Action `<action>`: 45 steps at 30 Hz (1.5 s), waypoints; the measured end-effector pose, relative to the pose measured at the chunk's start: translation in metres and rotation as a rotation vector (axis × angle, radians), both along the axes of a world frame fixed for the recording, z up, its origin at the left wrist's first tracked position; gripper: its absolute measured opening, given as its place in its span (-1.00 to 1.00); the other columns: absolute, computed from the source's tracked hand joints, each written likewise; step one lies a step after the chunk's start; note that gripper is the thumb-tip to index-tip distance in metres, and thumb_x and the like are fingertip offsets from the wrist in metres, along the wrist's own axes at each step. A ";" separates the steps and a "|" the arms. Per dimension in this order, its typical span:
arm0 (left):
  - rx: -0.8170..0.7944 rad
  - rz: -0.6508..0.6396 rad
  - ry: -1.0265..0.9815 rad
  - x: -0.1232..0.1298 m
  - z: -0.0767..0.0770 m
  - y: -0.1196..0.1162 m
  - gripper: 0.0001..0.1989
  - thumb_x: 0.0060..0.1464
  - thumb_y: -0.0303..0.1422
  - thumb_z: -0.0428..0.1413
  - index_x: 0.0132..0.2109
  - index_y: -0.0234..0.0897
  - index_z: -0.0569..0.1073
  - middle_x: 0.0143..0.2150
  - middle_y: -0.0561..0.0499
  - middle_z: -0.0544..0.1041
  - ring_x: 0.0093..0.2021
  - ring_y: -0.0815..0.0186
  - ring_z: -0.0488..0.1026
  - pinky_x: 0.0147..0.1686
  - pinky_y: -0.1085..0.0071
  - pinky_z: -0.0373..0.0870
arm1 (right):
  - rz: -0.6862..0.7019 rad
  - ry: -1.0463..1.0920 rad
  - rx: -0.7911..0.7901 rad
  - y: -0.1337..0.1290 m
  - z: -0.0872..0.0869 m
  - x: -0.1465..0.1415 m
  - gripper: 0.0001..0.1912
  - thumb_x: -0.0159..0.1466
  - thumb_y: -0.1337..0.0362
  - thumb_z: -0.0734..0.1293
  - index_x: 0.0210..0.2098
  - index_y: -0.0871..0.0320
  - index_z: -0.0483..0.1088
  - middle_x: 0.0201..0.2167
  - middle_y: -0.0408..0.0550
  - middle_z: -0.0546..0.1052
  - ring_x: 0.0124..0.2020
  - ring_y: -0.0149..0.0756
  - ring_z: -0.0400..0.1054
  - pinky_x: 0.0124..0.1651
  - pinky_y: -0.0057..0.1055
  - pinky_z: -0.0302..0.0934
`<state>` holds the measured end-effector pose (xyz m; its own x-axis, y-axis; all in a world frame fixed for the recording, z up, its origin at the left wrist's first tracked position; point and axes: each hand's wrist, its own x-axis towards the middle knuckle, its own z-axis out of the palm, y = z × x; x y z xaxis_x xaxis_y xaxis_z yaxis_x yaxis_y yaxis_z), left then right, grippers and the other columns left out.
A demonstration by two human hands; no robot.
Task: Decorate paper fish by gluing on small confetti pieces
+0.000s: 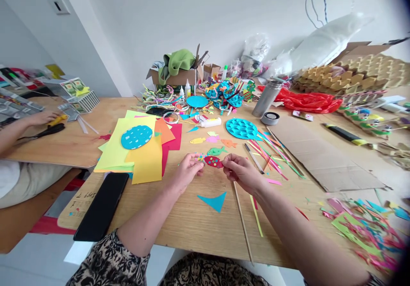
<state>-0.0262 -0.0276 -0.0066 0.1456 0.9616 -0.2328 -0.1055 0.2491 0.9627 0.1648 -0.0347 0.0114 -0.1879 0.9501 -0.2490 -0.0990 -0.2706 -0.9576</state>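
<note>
A dark red paper fish (213, 161) with pale and coloured dots is held low over the table. My right hand (241, 170) pinches its tail end between thumb and fingers. At the other end, my left hand (189, 170) is closed, its fingertips against the fish; small multicoloured bits (200, 157) show by those fingers. Just behind lies a green paper fish (216, 151). Farther back are a yellow paper fish (197, 141), a pink one (212, 139) and an orange one (229, 143). A blue paper scrap (214, 201) lies in front of my hands.
Coloured paper sheets (145, 160) and a black phone (101, 206) lie left. A thin stick (242, 222) hangs past the front edge. Right are a blue paint palette (241, 129), a steel flask (268, 98) and cardboard (315, 156). Another person's hand (43, 118) is at far left.
</note>
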 end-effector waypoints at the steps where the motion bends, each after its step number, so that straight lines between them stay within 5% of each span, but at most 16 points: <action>1: -0.012 -0.002 -0.021 0.000 0.000 0.000 -0.68 -0.01 -0.39 0.23 -0.08 -0.28 0.38 -0.28 -0.02 0.55 -0.35 0.36 0.48 -0.36 0.45 0.40 | 0.004 0.002 0.002 0.000 -0.001 0.000 -0.61 -0.01 0.03 0.45 -0.48 0.14 0.22 -0.67 -0.25 0.33 -0.67 -0.55 0.05 -0.60 -0.54 -0.16; 10: -0.080 0.075 -0.212 -0.001 0.000 0.006 -0.61 -0.15 -0.46 0.25 -0.10 -0.32 0.39 -0.35 0.01 0.56 -0.44 0.41 0.44 -0.42 0.50 0.31 | 0.108 -0.126 0.077 -0.005 -0.004 -0.003 -0.67 0.07 0.04 0.37 -0.43 0.13 0.22 -0.68 -0.28 0.30 -0.66 -0.51 0.13 -0.59 -0.52 -0.06; 17: 0.030 0.110 -0.009 -0.003 0.009 0.004 -0.58 -0.17 -0.44 0.23 -0.07 -0.30 0.40 -0.48 0.10 0.51 -0.42 0.34 0.46 -0.39 0.48 0.27 | 0.132 -0.486 0.262 0.002 -0.001 0.006 -0.68 0.24 0.01 0.23 -0.37 0.16 0.29 -0.58 -0.17 0.40 -0.61 -0.46 0.15 -0.53 -0.47 0.02; 20: 0.058 0.116 0.087 -0.003 0.014 0.002 -0.59 -0.15 -0.43 0.22 -0.07 -0.27 0.41 -0.49 0.12 0.49 -0.41 0.33 0.45 -0.39 0.48 0.25 | 0.091 -0.652 0.380 0.009 0.003 0.011 -0.74 0.30 0.15 0.16 -0.16 0.17 0.36 -0.52 -0.15 0.46 -0.54 -0.41 0.24 -0.44 -0.45 0.09; 24: 0.103 0.111 0.108 -0.003 0.016 0.000 -0.59 -0.15 -0.41 0.21 -0.07 -0.27 0.41 -0.50 0.14 0.46 -0.45 0.37 0.41 -0.43 0.51 0.22 | 0.243 -0.816 0.432 0.013 0.005 0.006 -0.61 0.26 0.35 0.17 0.06 0.12 0.36 -0.49 -0.15 0.52 -0.45 -0.36 0.35 -0.34 -0.44 0.13; 27: 0.131 0.090 0.126 -0.004 0.013 0.001 -0.59 -0.13 -0.40 0.19 -0.05 -0.27 0.40 -0.49 0.14 0.47 -0.47 0.40 0.38 -0.46 0.53 0.21 | 0.337 -0.876 0.431 0.016 0.005 -0.002 -0.69 0.21 0.38 0.24 -0.08 0.13 0.47 -0.45 -0.13 0.54 -0.44 -0.37 0.36 -0.35 -0.45 0.12; 31: 0.216 0.126 0.096 -0.009 0.005 0.007 -0.59 -0.12 -0.41 0.18 -0.05 -0.28 0.38 -0.50 0.15 0.46 -0.48 0.40 0.39 -0.43 0.52 0.27 | 0.187 -0.951 0.389 0.022 0.006 -0.004 -0.81 0.23 0.29 0.24 -0.40 0.17 0.49 -0.46 -0.08 0.55 -0.45 -0.35 0.36 -0.40 -0.45 0.10; 37: 0.377 0.436 0.064 -0.025 0.005 0.021 -0.56 -0.15 -0.38 0.22 -0.05 -0.29 0.40 -0.43 0.09 0.49 -0.43 0.39 0.43 -0.37 0.49 0.34 | 0.121 -0.986 0.336 0.026 0.003 -0.001 -0.75 0.27 0.26 0.22 -0.41 0.16 0.51 -0.46 -0.08 0.59 -0.47 -0.33 0.39 -0.43 -0.44 0.08; 41: 0.417 0.616 -0.024 -0.035 0.012 0.027 -0.52 -0.18 -0.39 0.23 -0.04 -0.32 0.39 -0.43 0.09 0.49 -0.44 0.40 0.43 -0.37 0.48 0.36 | 0.148 -1.002 0.355 0.023 -0.001 -0.005 -0.73 0.28 0.30 0.22 -0.17 0.17 0.53 -0.41 -0.05 0.60 -0.38 -0.28 0.45 -0.35 -0.43 0.13; 45: 0.388 0.625 -0.041 -0.037 0.014 0.028 -0.51 -0.18 -0.38 0.23 -0.02 -0.33 0.38 -0.44 0.09 0.50 -0.45 0.40 0.43 -0.36 0.46 0.36 | 0.158 -1.103 0.439 0.018 0.002 -0.007 -0.49 0.25 0.23 0.30 0.18 0.16 0.32 -0.42 -0.07 0.59 -0.37 -0.22 0.46 -0.36 -0.41 0.11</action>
